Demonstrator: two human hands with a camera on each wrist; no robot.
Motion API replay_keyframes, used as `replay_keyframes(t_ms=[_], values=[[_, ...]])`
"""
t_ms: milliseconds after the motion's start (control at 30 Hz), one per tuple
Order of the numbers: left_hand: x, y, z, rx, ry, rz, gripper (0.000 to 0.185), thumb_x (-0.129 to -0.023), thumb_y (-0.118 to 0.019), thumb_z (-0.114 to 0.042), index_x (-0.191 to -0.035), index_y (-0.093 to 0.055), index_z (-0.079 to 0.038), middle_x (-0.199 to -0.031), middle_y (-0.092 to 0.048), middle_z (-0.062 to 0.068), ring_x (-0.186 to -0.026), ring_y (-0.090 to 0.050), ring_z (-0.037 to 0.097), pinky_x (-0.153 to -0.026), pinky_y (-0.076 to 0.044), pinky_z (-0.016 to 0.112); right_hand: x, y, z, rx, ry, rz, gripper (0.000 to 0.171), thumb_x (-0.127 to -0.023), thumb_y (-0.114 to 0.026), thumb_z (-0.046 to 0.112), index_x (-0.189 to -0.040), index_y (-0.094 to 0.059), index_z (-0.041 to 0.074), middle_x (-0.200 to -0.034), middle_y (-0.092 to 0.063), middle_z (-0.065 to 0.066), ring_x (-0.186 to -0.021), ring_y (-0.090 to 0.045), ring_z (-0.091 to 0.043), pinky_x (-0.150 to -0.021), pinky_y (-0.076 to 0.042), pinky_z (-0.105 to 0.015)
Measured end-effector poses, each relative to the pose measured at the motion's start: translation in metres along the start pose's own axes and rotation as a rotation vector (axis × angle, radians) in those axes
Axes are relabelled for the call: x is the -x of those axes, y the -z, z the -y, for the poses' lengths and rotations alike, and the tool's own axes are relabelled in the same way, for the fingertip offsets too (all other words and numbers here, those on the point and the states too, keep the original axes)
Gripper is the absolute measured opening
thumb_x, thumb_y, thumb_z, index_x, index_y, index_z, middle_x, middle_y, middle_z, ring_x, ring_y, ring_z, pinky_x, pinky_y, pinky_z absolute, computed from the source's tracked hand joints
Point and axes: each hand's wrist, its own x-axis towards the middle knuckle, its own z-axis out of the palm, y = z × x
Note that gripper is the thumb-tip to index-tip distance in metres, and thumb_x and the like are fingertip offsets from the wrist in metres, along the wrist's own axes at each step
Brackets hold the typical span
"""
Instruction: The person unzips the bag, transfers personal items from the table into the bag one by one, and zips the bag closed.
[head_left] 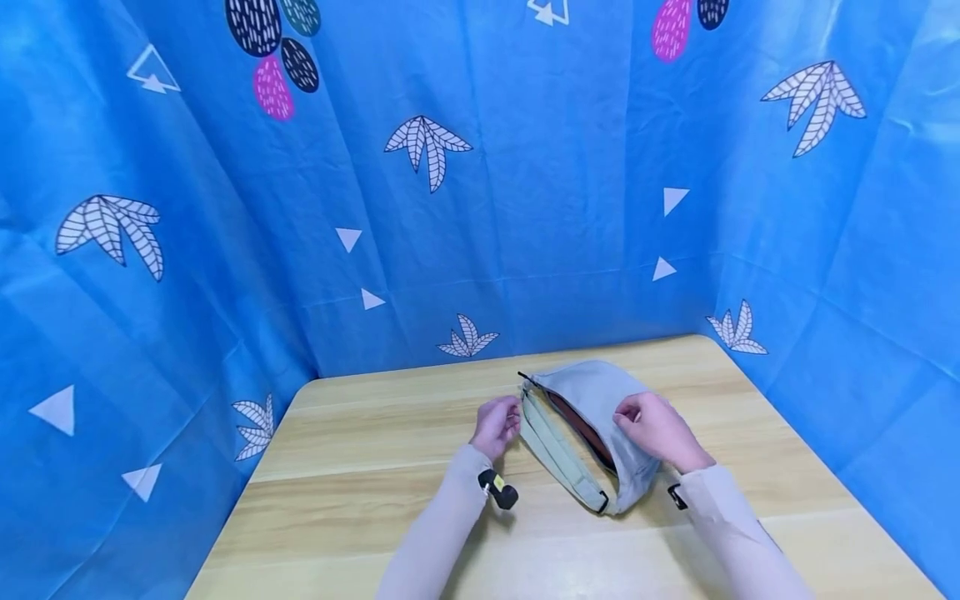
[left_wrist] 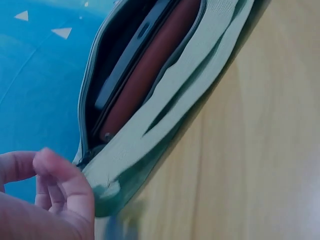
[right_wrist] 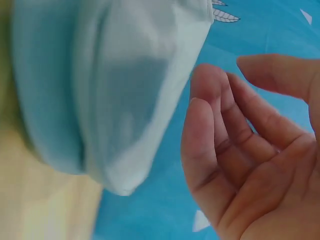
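A pale grey-blue waist bag (head_left: 600, 383) with a light green strap (head_left: 558, 458) lies on the table, its zip mouth open. Inside, the left wrist view shows a brown-red item (left_wrist: 150, 72) beside a flat grey item (left_wrist: 130, 55). My left hand (head_left: 498, 423) is at the bag's left end, by the zip end and strap, with fingers loosely curled; nothing shows between them. Over the bag's right side is my right hand (head_left: 660, 429). Its fingers are bent, its thumb stands apart, and the palm (right_wrist: 270, 195) holds nothing.
The wood-grain table (head_left: 360, 467) has rounded far corners. Blue patterned cloth (head_left: 525, 208) hangs behind it and along both sides. A small black device (head_left: 498, 489) is strapped at the left wrist.
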Motion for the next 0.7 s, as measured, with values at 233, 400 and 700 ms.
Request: replay_keyframes(t_ms=[233,400,700], values=[[-0.018,0.005,-0.009,-0.072,-0.021,-0.054,0.019,-0.098,-0.061,-0.011,-0.113,-0.063,0.0,-0.08,-0.06,-0.004,-0.068,-0.054,0.005,-0.057,-0.046,0.015,0.017,0.013,-0.027,-0.185,-0.125,-0.037,0.025,-0.097,-0.068,0.013,-0.112,-0.071,-0.006,-0.096,-0.075,-0.015,-0.083,-0.064,-0.014,-0.068,-0.054,-0.022],[-0.027,0.007,-0.009,-0.124,-0.029,-0.027,0.041,-0.102,-0.055,-0.014,-0.139,-0.053,0.005,-0.113,-0.064,0.009,-0.1,-0.061,0.017,-0.092,-0.053,0.03,0.033,0.015,-0.043,-0.348,-0.295,-0.075,0.057,-0.101,-0.066,0.023,-0.142,-0.047,-0.012,-0.121,-0.065,-0.026,-0.093,-0.066,-0.016,-0.074,-0.057,-0.022],[-0.039,-0.001,-0.005,-0.11,-0.002,0.172,0.058,-0.109,-0.04,-0.015,-0.16,-0.022,0.006,-0.168,-0.021,0.028,-0.159,-0.017,0.043,-0.132,-0.014,0.055,0.056,0.007,-0.058,-0.926,-0.531,0.007,0.084,-0.111,-0.045,0.028,-0.16,0.015,-0.004,-0.169,0.01,-0.032,-0.158,-0.002,-0.051,-0.129,-0.017,-0.063]])
